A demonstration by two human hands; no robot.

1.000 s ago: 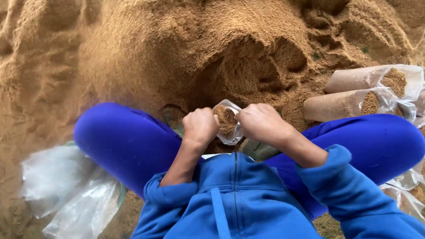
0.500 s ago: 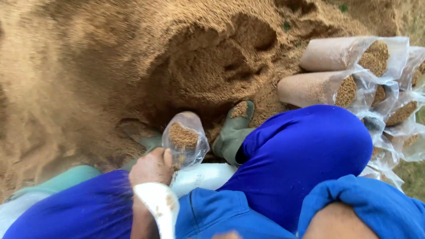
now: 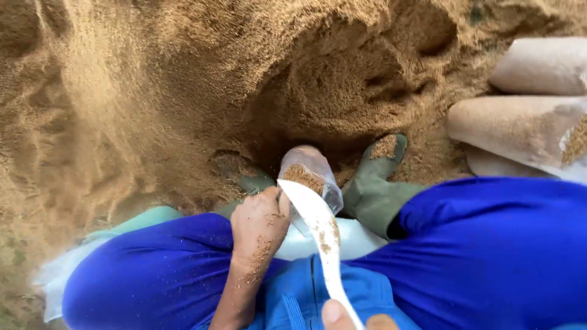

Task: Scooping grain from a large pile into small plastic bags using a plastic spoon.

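My left hand (image 3: 260,223), dusted with sawdust, grips a small clear plastic bag (image 3: 309,177) packed with brown sawdust, held between my knees. A long white strip of the bag's plastic (image 3: 321,235) stretches from the bag's mouth toward the camera. Only the fingertips of my right hand (image 3: 351,318) show at the bottom edge, pinching the end of that strip. My blue trousers (image 3: 489,244) and two green rubber boots (image 3: 376,183) frame the bag.
A large heap of loose sawdust (image 3: 183,91) with a scooped hollow fills the ground ahead. Several filled cylindrical bags (image 3: 526,125) lie stacked at the right. A crumpled empty plastic bag (image 3: 55,281) lies by my left leg.
The view has shifted left and closer. My right hand has come into view at the bottom, pulling the bag's plastic out long toward me while my left hand keeps hold of the bag.
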